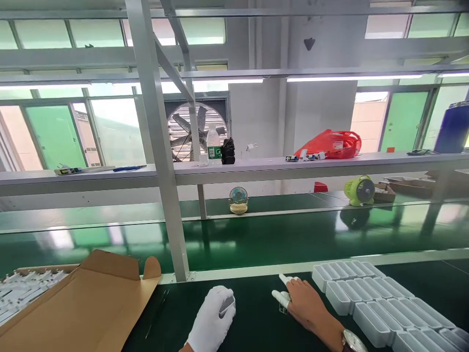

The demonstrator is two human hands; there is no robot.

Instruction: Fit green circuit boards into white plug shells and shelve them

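Observation:
My left hand [214, 318], in a white glove, is curled closed at the front of the dark green bench. A greyish edge shows between its thumb and fingers, too unclear to name. To its right, my right hand [309, 308] reaches over the bench with white finger covers on the thumb and a finger, which are spread apart. Just under the thumb lies a small clear piece [283, 309]; whether the thumb touches it cannot be made out. Rows of white plastic trays [372, 322] with long compartments stand right of this hand.
An opened cardboard box [73, 303] with white plastic parts [27, 288] fills the left side. A thin dark tool [157, 313] lies beside it. A metal post [161, 146] rises ahead, carrying a shelf [234, 171]. Beyond runs a green belt [256, 239] with small fans.

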